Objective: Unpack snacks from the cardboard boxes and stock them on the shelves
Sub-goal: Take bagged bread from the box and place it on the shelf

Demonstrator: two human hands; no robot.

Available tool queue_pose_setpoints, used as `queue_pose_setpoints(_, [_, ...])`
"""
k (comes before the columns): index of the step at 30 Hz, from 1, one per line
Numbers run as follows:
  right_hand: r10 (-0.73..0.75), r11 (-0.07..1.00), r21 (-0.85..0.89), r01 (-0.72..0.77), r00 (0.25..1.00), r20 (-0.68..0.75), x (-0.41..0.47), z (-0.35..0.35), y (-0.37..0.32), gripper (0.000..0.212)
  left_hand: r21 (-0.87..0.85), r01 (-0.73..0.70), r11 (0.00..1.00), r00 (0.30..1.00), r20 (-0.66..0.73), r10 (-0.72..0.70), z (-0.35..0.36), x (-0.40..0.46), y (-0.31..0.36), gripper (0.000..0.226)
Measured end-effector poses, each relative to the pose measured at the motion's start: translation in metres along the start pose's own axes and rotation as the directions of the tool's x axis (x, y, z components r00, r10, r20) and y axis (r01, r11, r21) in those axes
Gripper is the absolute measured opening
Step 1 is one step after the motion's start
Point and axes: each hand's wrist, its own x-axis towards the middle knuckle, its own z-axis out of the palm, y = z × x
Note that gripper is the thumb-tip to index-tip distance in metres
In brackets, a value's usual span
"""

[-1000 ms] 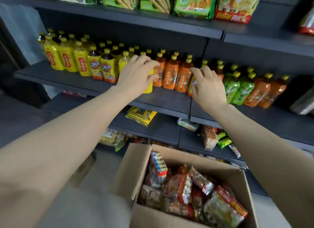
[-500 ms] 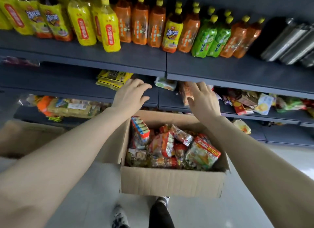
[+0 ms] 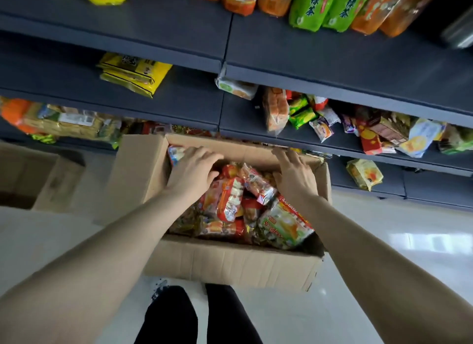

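A second ago both hands were up at the drink bottles; now my left hand (image 3: 190, 174) and right hand (image 3: 294, 173) are down in the open cardboard box (image 3: 230, 260), so the next pick begins. Both grips are relaxed, fingers spread on the snack packets (image 3: 225, 199), holding nothing. I count two boxes; the second box (image 3: 38, 177) stands left. The packets are too many to count exactly.

Cardboard box (image 3: 230, 261) – plain brown. Snack packets (image 3: 230, 197) inside – mostly red and orange, white print; near-right packet (image 3: 284, 226) green with yellow and red edge. Shelves (image 3: 332, 59) dark grey-blue. Far bottles (image 3: 314, 8): green, orange, one yellow far left. Yellow bags (image 3: 133, 73), black lettering, on left shelf. Floor (image 3: 384, 241) glossy white. Trousers (image 3: 169, 315) black. Second box (image 3: 58, 182), left – brown.
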Motion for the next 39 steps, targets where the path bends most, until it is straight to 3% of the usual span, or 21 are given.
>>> queue_pose_setpoints(5, [0.044, 0.999, 0.005, -0.045, 0.99, 0.136, 0.021, 0.074, 0.02, 0.068, -0.094, 0.142, 0.985, 0.987, 0.087, -0.134, 0.087, -0.015, -0.012, 0.045])
queue_pose_setpoints(9, [0.072, 0.997, -0.03, -0.067, 0.974, 0.214, 0.043, 0.134, 0.035, 0.068, -0.118, 0.299, 0.947, 0.93, 0.26, -0.261, 0.161, -0.025, -0.032, 0.06])
queue_pose_setpoints(11, [0.094, 0.995, -0.042, -0.087, 0.97, 0.224, 0.056, 0.163, 0.038, 0.068, -0.101, 0.324, 0.941, 0.918, 0.275, -0.287, 0.191, -0.029, -0.047, 0.063])
queue_pose_setpoints(16, [0.105, 0.992, -0.097, -0.085, 0.968, 0.228, 0.087, 0.22, 0.036, 0.07, 0.078, 0.264, 0.961, 0.949, 0.154, -0.273, 0.228, -0.016, -0.087, 0.07])
queue_pose_setpoints(19, [0.034, 0.997, -0.078, -0.02, 0.981, 0.193, 0.102, 0.242, 0.028, 0.075, 0.146, 0.158, 0.976, 0.978, 0.114, -0.176, 0.232, 0.011, -0.115, 0.068])
queue_pose_setpoints(23, [-0.073, 0.996, -0.045, 0.083, 0.98, 0.187, 0.114, 0.262, 0.004, 0.078, 0.309, 0.011, 0.951, 0.974, 0.213, -0.081, 0.237, 0.049, -0.15, 0.073])
queue_pose_setpoints(27, [-0.12, 0.99, -0.052, 0.132, 0.973, 0.197, 0.126, 0.281, 0.003, 0.054, 0.374, -0.048, 0.926, 0.959, 0.276, -0.062, 0.248, 0.065, -0.157, 0.082])
queue_pose_setpoints(30, [-0.114, 0.992, -0.025, 0.124, 0.961, 0.253, 0.136, 0.29, 0.008, 0.04, 0.339, -0.001, 0.941, 0.955, 0.278, -0.099, 0.255, 0.063, -0.152, 0.093])
queue_pose_setpoints(35, [-0.004, 0.997, 0.072, -0.032, 0.893, 0.449, 0.139, 0.296, -0.018, 0.07, 0.265, 0.068, 0.962, 0.963, 0.235, -0.132, 0.257, 0.058, -0.145, 0.081])
queue_pose_setpoints(39, [0.013, 0.993, 0.092, -0.075, 0.841, 0.541, 0.128, 0.297, -0.033, 0.091, 0.214, 0.065, 0.975, 0.972, 0.209, -0.111, 0.255, 0.053, -0.147, 0.058])
